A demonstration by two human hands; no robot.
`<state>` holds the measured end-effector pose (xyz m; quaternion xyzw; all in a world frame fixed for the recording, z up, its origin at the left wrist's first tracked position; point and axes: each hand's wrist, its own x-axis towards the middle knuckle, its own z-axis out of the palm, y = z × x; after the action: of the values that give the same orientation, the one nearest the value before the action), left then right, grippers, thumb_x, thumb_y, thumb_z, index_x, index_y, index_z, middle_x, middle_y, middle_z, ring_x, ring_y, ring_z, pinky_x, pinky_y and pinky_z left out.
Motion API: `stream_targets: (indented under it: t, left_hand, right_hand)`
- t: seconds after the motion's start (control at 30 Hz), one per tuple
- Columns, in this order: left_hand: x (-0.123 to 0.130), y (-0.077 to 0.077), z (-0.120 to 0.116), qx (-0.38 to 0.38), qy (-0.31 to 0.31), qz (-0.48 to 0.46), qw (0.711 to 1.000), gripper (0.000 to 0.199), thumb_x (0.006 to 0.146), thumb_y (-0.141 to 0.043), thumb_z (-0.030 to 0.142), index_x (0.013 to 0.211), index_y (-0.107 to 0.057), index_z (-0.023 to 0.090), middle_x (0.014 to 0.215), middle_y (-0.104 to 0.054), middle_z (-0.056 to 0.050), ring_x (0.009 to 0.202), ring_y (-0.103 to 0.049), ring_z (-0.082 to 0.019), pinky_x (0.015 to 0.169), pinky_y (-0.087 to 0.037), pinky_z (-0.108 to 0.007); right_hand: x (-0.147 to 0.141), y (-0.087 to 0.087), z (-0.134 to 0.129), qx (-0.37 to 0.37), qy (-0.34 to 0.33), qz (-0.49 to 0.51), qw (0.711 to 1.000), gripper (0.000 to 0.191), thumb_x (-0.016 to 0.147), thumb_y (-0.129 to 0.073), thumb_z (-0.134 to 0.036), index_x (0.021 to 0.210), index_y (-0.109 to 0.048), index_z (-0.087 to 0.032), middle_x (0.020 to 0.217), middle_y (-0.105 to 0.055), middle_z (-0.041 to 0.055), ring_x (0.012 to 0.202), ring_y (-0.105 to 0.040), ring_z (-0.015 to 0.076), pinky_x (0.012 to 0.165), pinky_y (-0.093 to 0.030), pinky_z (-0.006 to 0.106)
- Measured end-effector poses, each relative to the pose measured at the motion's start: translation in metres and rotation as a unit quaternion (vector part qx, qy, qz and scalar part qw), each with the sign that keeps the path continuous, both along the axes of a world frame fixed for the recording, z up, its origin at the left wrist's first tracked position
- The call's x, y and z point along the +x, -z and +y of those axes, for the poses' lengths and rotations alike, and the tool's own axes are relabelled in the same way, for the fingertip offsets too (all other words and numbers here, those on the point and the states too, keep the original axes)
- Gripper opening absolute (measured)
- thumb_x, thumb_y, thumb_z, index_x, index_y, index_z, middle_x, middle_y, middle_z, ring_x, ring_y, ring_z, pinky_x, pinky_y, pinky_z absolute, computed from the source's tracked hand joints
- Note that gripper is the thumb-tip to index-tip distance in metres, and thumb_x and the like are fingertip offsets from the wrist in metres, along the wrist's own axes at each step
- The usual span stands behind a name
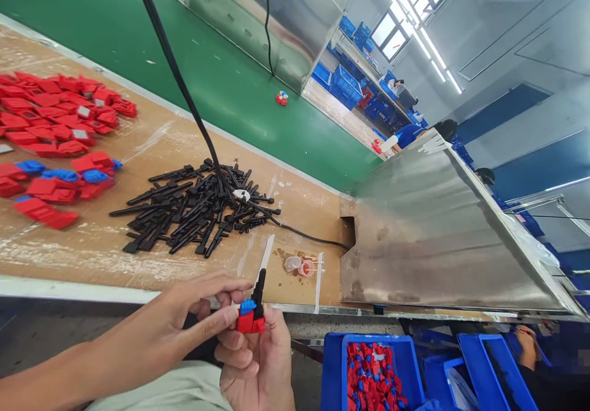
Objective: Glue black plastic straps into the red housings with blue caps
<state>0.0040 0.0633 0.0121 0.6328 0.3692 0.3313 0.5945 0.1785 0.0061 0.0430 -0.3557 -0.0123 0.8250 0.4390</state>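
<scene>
In front of my lap, a small red and blue plastic toy part [249,320] with a black bar-shaped piece [259,288] standing up from it is between my hands. My right hand [262,362] grips its red body from below, thumb on the right side. From the left, my left hand [198,313] has its thumb against the part's edge and its index finger near the blue top and black piece; its other fingers are curled and partly hidden. Beyond the hands lies a heap of black bar-shaped pieces [184,208] on the brown worktop [152,137].
Red parts [55,113] are heaped at the left, with several red and blue ones [59,183] nearer. Small cups [304,268] with sticks stand right of the black heap. A black cable [179,79] crosses the worktop. A metal panel [442,233] and blue bin [338,368] are right.
</scene>
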Motion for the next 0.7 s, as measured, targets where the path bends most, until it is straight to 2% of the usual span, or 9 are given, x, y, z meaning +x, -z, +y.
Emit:
stream_targets:
  t: [0.07, 0.13, 0.2, 0.27, 0.37, 0.47, 0.57, 0.63, 0.7]
  left_hand:
    - [0.003, 0.001, 0.004, -0.046, 0.017, -0.021, 0.999, 0.048, 0.101, -0.068, 0.069, 0.130, -0.085, 0.036, 0.114, -0.087, -0.004, 0.109, -0.082, -0.030, 0.091, -0.068, -0.029]
    - [0.006, 0.001, 0.007, -0.072, 0.045, -0.036, 0.996, 0.048, 0.100, -0.069, 0.072, 0.124, -0.087, 0.035, 0.111, -0.086, -0.004, 0.111, -0.080, -0.031, 0.091, -0.067, -0.030]
    - [0.010, 0.001, 0.010, -0.082, 0.041, -0.043, 0.995, 0.049, 0.098, -0.069, 0.075, 0.113, -0.090, 0.033, 0.105, -0.085, -0.005, 0.101, -0.079, -0.029, 0.084, -0.066, -0.029]
    - [0.016, 0.002, 0.013, -0.090, 0.033, -0.055, 0.994, 0.051, 0.094, -0.072, 0.077, 0.104, -0.091, 0.031, 0.099, -0.084, -0.005, 0.086, -0.074, -0.025, 0.068, -0.061, -0.025]
    - [0.026, 0.006, 0.016, -0.152, 0.037, -0.076, 0.985, 0.052, 0.087, -0.079, 0.076, 0.097, -0.089, 0.026, 0.085, -0.079, -0.004, 0.064, -0.059, -0.018, 0.048, -0.043, -0.022]
    - [0.034, 0.011, 0.017, -0.214, 0.046, -0.085, 0.972, 0.056, 0.082, -0.082, 0.077, 0.092, -0.085, 0.021, 0.067, -0.066, 0.001, 0.055, -0.049, -0.014, 0.047, -0.035, -0.021]
    - [0.038, 0.021, 0.014, -0.225, 0.055, -0.085, 0.969, 0.066, 0.081, -0.074, 0.086, 0.083, -0.080, 0.020, 0.057, -0.053, 0.005, 0.048, -0.040, -0.012, 0.044, -0.031, -0.022]
    - [0.039, 0.028, 0.011, -0.224, 0.055, -0.081, 0.970, 0.072, 0.081, -0.068, 0.092, 0.081, -0.078, 0.021, 0.056, -0.051, 0.006, 0.049, -0.038, -0.011, 0.044, -0.032, -0.021]
    - [0.042, 0.033, 0.005, -0.209, 0.062, -0.065, 0.974, 0.074, 0.083, -0.066, 0.094, 0.085, -0.077, 0.021, 0.063, -0.059, 0.005, 0.052, -0.046, -0.012, 0.046, -0.038, -0.022]
  right_hand:
    - [-0.001, 0.001, 0.000, 0.017, -0.003, 0.020, 1.000, 0.064, 0.059, -0.103, -0.060, 0.087, -0.068, -0.014, 0.062, -0.042, -0.0100, 0.054, -0.011, 0.0043, 0.038, 0.013, 0.014]
    - [-0.001, 0.003, -0.001, 0.032, -0.008, 0.027, 0.999, 0.062, 0.062, -0.101, -0.061, 0.085, -0.067, -0.015, 0.063, -0.040, -0.0103, 0.055, -0.010, 0.0050, 0.037, 0.013, 0.013]
    - [-0.002, 0.006, -0.002, 0.042, -0.009, 0.032, 0.999, 0.061, 0.063, -0.101, -0.062, 0.084, -0.067, -0.016, 0.063, -0.040, -0.0105, 0.054, -0.011, 0.0050, 0.036, 0.010, 0.012]
    - [-0.002, 0.007, -0.001, 0.045, -0.012, 0.036, 0.998, 0.062, 0.063, -0.101, -0.063, 0.084, -0.067, -0.015, 0.063, -0.039, -0.0107, 0.053, -0.012, 0.0047, 0.035, 0.007, 0.012]
    - [-0.003, 0.008, -0.003, 0.044, -0.013, 0.032, 0.998, 0.064, 0.063, -0.101, -0.063, 0.087, -0.069, -0.013, 0.063, -0.040, -0.0106, 0.053, -0.012, 0.0042, 0.036, 0.005, 0.013]
    - [-0.001, 0.011, -0.008, 0.052, -0.013, 0.023, 0.998, 0.068, 0.062, -0.098, -0.067, 0.089, -0.071, -0.012, 0.064, -0.042, -0.0093, 0.053, -0.014, 0.0039, 0.037, 0.006, 0.015]
    - [0.000, 0.018, -0.012, 0.053, -0.024, 0.022, 0.998, 0.068, 0.059, -0.094, -0.073, 0.085, -0.069, -0.015, 0.063, -0.044, -0.0078, 0.052, -0.015, 0.0045, 0.039, 0.009, 0.018]
    - [-0.001, 0.023, -0.013, 0.046, -0.028, 0.012, 0.998, 0.066, 0.056, -0.091, -0.074, 0.080, -0.067, -0.017, 0.061, -0.043, -0.0075, 0.051, -0.015, 0.0053, 0.040, 0.009, 0.019]
    - [-0.003, 0.028, -0.017, 0.039, -0.006, -0.015, 0.999, 0.065, 0.052, -0.088, -0.075, 0.075, -0.065, -0.020, 0.060, -0.042, -0.0070, 0.051, -0.019, 0.0061, 0.039, 0.004, 0.017]
